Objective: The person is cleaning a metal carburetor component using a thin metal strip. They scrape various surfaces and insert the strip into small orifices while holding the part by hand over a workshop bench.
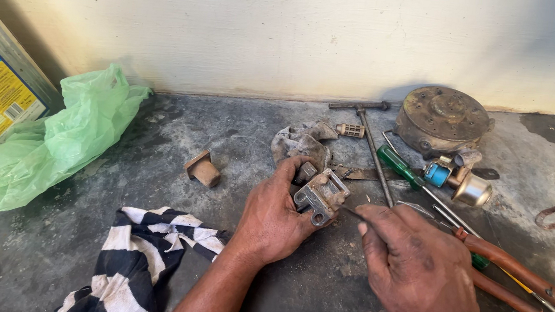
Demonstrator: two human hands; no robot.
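So I've got this small grey cast-metal bracket-shaped part (320, 196) pinched in my left hand (275, 214), thumb on top and fingers wrapped underneath, held just above the stained grey concrete bench (227, 119). My right hand (417, 269) is closed tight around a thin dark metal pick (354, 214), and its tip sits right at the lower right edge of the part. Looks to me like I'm at the scrape-and-clean stage, poking gunk out of a corner or port. I can't tell from this angle whether the tip is actually inside a hole or just resting on the edge.

The next bit, I reckon, calls for a steady left hand and small, light strokes with the pick, since the part is small and the tip could slip off toward my fingers.

The part itself is dull, grimy, with a flat plate face, a couple of lugs and at least one round hole on its near side. It's pale grey with brownish dirt in the recesses.

Around the part: a crumpled dirty grey rag (301, 143) just behind it, a green-handled screwdriver (399, 165) to its right, a round rusty metal housing (443, 119) further back right, and a black-and-white striped cloth (141, 257) to the near left.
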